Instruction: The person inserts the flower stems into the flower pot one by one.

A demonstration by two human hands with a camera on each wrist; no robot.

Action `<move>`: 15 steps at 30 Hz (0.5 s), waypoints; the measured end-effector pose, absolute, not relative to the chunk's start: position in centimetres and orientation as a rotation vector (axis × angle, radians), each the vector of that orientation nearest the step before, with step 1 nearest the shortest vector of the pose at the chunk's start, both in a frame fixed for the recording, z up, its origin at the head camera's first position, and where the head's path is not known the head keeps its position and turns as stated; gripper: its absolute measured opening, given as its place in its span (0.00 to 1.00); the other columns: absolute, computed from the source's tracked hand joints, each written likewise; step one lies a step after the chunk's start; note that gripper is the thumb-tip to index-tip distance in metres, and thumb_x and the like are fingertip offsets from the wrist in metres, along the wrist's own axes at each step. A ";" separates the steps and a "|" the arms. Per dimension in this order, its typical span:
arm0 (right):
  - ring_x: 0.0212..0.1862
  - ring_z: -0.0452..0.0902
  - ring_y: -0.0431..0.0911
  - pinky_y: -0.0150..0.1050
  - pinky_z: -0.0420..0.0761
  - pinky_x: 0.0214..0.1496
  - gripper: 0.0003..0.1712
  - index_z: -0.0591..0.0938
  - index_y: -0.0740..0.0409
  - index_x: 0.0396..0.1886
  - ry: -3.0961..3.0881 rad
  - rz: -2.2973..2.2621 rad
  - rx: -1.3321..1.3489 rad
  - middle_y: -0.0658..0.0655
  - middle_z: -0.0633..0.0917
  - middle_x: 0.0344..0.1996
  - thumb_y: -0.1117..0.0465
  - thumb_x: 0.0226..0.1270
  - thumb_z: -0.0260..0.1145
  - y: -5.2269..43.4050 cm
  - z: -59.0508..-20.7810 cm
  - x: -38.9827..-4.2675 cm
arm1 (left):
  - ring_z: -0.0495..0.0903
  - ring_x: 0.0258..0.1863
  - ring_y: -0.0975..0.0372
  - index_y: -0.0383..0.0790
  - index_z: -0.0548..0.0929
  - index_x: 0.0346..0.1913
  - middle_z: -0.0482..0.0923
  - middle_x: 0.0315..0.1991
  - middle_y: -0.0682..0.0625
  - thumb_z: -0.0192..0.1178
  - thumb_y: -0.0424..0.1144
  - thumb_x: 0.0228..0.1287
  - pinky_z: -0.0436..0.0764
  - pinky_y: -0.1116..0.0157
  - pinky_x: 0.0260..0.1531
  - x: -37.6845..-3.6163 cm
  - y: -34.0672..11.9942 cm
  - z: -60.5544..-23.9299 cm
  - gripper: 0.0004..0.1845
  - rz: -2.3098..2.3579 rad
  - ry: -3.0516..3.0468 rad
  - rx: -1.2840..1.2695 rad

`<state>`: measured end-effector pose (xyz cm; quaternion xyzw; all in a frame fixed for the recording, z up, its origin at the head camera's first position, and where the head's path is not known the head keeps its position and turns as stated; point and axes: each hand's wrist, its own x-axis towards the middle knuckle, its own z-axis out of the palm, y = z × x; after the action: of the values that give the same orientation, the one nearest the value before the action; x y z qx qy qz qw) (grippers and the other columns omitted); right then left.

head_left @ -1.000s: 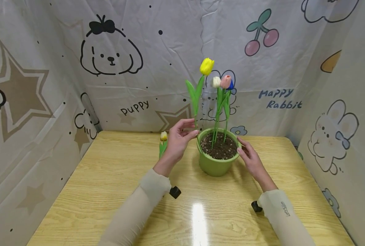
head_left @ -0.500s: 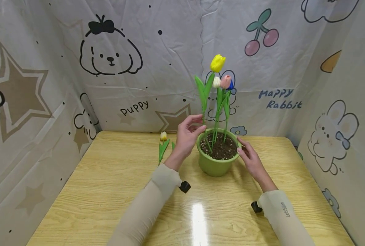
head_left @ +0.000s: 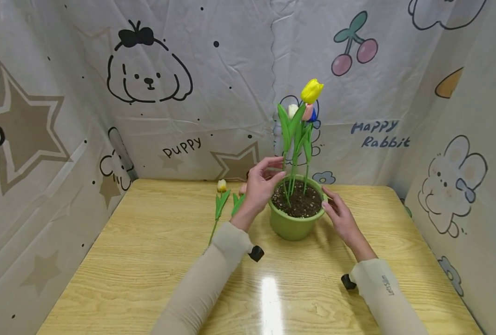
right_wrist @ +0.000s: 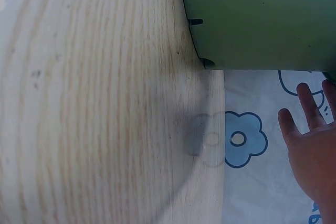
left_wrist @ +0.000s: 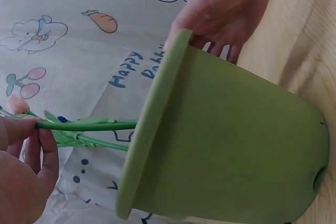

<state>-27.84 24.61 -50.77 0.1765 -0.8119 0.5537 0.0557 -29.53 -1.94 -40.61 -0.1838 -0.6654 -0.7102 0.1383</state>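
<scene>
Yellow tulip [head_left: 312,90] stem pinched by left hand [head_left: 262,184], tip over soil in green pot [head_left: 294,225] on bench [head_left: 147,260]. Right hand [head_left: 343,218], fingers relaxed, steadies rim. Planting step; next: push stem straight down.

Glossy wood-grain table [head_left: 147,260], matt smooth green plastic pot [head_left: 291,227], crumbly dark soil [head_left: 300,204], creased printed cloth backdrop [head_left: 214,93].

Head: above, facing forward-down over whole surface [head_left: 147,260].
Left wrist: close beside pot [left_wrist: 226,150].
Right wrist: close, low.
Shared: pot.
</scene>
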 end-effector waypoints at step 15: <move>0.74 0.64 0.65 0.13 0.65 0.62 0.31 0.57 0.58 0.83 -2.468 1.666 0.528 0.67 0.61 0.79 0.58 0.87 0.49 24.5 -50.7 -27.7 | 0.84 0.42 0.47 0.34 0.84 0.60 0.84 0.52 0.36 0.65 0.25 0.68 0.85 0.69 0.44 -29.9 -1.6 -41.5 0.18 -2.016 -1.951 -0.610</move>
<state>-27.70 24.49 -50.65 0.1744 -0.8147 0.5500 0.0584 -29.92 -1.64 -41.50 -0.2107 -0.6733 -0.6957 0.1351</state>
